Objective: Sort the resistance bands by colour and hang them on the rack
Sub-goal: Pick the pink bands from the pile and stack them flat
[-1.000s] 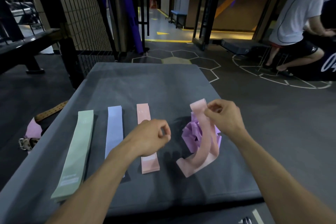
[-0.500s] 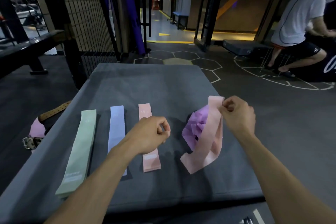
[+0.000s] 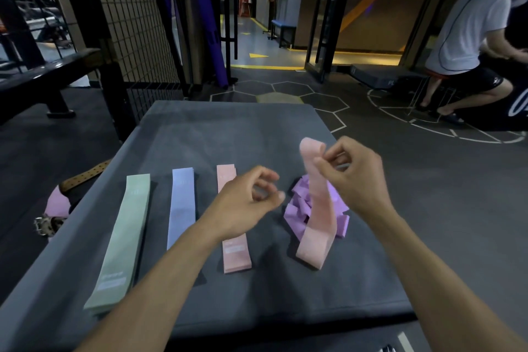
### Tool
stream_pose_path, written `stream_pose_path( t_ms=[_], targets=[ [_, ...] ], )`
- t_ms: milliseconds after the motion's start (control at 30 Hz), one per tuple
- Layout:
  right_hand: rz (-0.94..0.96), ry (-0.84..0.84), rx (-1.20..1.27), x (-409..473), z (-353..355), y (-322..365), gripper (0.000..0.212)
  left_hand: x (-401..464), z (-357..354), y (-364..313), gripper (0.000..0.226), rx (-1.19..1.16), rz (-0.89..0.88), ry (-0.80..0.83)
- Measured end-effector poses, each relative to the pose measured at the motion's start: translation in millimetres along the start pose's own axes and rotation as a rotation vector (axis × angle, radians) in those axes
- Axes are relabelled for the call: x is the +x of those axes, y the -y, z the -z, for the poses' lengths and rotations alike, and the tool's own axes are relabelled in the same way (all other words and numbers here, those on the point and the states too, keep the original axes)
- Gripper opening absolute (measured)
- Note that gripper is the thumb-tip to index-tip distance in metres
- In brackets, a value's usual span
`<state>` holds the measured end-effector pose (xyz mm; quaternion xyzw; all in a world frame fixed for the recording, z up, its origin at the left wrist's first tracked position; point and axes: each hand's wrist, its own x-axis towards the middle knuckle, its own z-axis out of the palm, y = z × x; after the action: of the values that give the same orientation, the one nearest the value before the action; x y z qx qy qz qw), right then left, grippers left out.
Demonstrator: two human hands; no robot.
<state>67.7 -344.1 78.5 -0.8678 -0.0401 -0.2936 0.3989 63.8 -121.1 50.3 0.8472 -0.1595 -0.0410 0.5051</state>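
- Both forearms are bare from the near edge of view up to the wrists, no sleeve showing.
- The left hand (image 3: pixel 243 206) wears no glove, ring or watch.
- The right hand (image 3: pixel 354 177) is equally bare, with nothing on the wrist.

The pink band (image 3: pixel 315 208) has been drawn higher by the right hand (image 3: pixel 353 171), its top end now folded over above the fingers and its loop hanging straighter. The left hand (image 3: pixel 248 206) has been loosened, its fingers partly uncurled, and brought nearer the right hand.
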Motion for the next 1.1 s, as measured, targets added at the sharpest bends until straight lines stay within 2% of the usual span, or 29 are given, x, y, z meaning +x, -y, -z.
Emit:
stream_pose_path(
  t_ms=[67,167,233,300,367,467,600,833,967,1100],
  targets=[
    [0.083,0.066,0.043,-8,-11,16,0.02,1,-4,-6,0.05,-0.234,-0.002,0.05],
    [0.229,0.163,0.125,-16,-25,29,0.014,0,-6,-17,0.032,-0.43,0.016,0.086],
    [0.292,0.287,0.182,-17,-29,29,0.014,-1,-2,-21,0.027,-0.519,0.036,0.074],
    [0.239,0.368,0.312,-16,-27,30,0.015,-2,5,-20,0.027,-0.578,0.054,0.044],
    [0.104,0.325,0.48,-12,-20,33,0.016,-2,12,-20,0.026,-0.619,0.073,-0.015],
    [0.012,0.287,0.502,-7,-11,31,0.02,-4,20,-22,0.027,-0.649,0.086,-0.067],
    [-0.015,0.439,0.509,-9,-12,30,0.026,-5,22,-24,0.031,-0.623,0.07,-0.065],
    [-0.133,0.401,0.663,-10,-16,36,0.028,-5,21,-27,0.031,-0.612,0.042,-0.075],
    [-0.024,0.44,0.613,-9,-13,36,0.036,-4,20,-27,0.032,-0.598,0.061,-0.106],
    [0.094,0.456,0.49,-12,-16,35,0.025,-3,20,-24,0.034,-0.602,0.085,-0.095]
  ],
)
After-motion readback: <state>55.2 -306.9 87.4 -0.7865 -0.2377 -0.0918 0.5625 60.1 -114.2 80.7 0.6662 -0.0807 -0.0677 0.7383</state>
